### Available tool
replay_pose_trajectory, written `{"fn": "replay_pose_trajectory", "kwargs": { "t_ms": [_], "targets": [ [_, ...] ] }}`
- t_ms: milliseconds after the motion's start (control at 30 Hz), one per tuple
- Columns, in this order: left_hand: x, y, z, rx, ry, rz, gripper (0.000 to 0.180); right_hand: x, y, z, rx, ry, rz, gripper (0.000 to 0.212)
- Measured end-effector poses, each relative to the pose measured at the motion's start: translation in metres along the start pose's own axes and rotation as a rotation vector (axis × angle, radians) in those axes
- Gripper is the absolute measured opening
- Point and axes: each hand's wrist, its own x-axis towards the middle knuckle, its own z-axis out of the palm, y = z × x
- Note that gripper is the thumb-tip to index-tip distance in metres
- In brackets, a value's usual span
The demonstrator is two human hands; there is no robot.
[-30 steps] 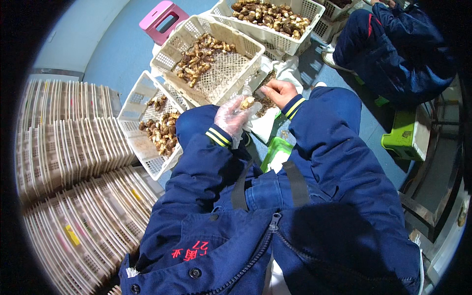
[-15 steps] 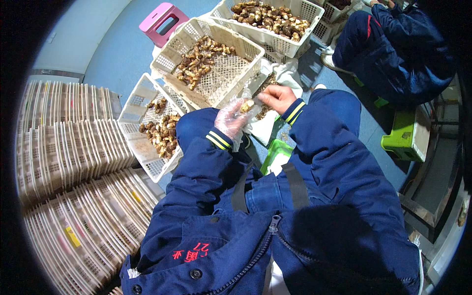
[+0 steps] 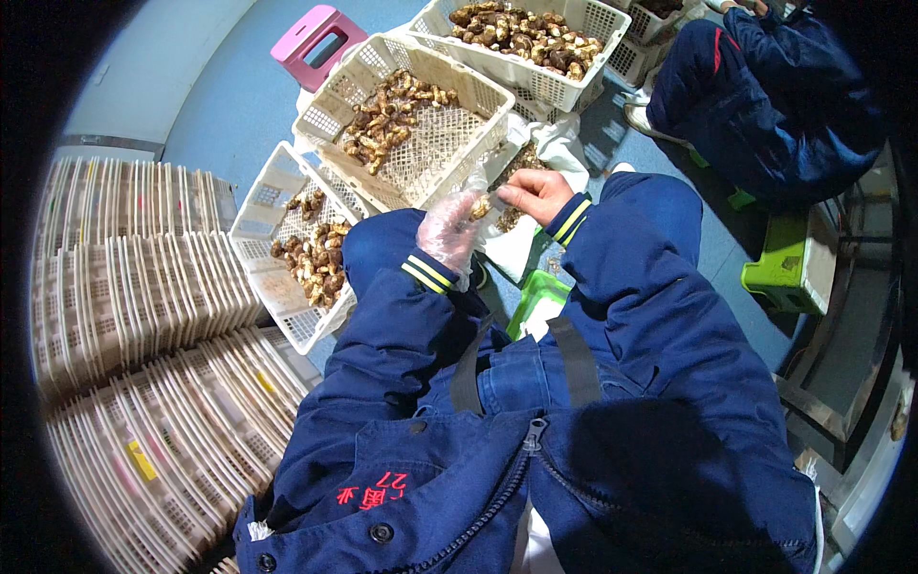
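In a clear plastic glove, my left hand is closed around a small brown-and-cream mushroom, with one end sticking out toward the right. My bare right hand is close beside it, thumb and fingers pinched together at the mushroom's right side. Whatever is in that pinch is too small to make out. Just beyond my hands stands a white mesh crate with brown mushrooms gathered along its left side. Below the right hand, dark trimmings lie on a white bag.
Left of my knee, a tilted crate holds more mushrooms. A fuller crate stands at the back, near a pink stool. Stacked empty crates fill the left. Another person sits at right, near a green-and-white stool.
The mushroom has turned in my left hand and shows less of its pale side. My right fingers have shifted slightly left and down, closer to it.
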Motion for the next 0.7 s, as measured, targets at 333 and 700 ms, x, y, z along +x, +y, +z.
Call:
{"fn": "replay_pose_trajectory", "kwargs": {
  "t_ms": [333,700],
  "targets": [
    [0.005,0.014,0.004,-0.53,0.12,-0.317,0.03,0.002,0.007,-0.005,-0.169,0.05,0.058,0.022],
    [0.0,-0.009,0.003,-0.283,0.048,-0.313,0.023,-0.001,0.0,0.001,-0.089,-0.072,0.011,0.021]
  ]
}}
